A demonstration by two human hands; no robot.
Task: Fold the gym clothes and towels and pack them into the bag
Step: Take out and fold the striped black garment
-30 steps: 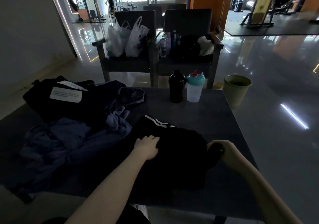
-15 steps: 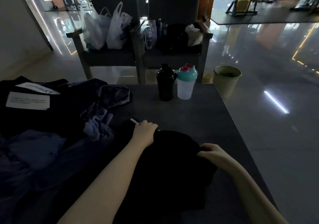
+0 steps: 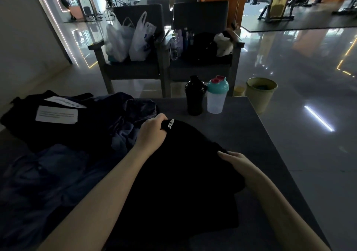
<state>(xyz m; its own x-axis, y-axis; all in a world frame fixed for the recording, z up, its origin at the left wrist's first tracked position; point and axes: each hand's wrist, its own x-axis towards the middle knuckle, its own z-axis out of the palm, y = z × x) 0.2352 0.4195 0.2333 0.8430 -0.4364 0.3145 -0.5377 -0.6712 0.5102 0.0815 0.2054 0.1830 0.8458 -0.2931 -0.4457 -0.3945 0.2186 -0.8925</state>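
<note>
A black garment [image 3: 185, 165] with white lettering lies on the dark grey table [image 3: 251, 138] in front of me. My left hand [image 3: 152, 132] grips its far corner by the lettering. My right hand [image 3: 237, 163] holds its right edge, fingers tucked into the cloth. To the left lies a heap of dark blue clothes [image 3: 63, 165], and behind it a black bag or garment [image 3: 58, 115] bearing two white labels.
A black shaker bottle [image 3: 195, 96] and a clear one with a teal lid [image 3: 217, 94] stand at the table's far edge. Beyond are two dark chairs [image 3: 139, 65] with white plastic bags [image 3: 131, 40] and bottles. A green bin [image 3: 260, 94] sits on the floor at right.
My left hand has moved up and away along the black garment and now grips its far corner, lifting the lettered edge. My right hand stays on the right edge.
</note>
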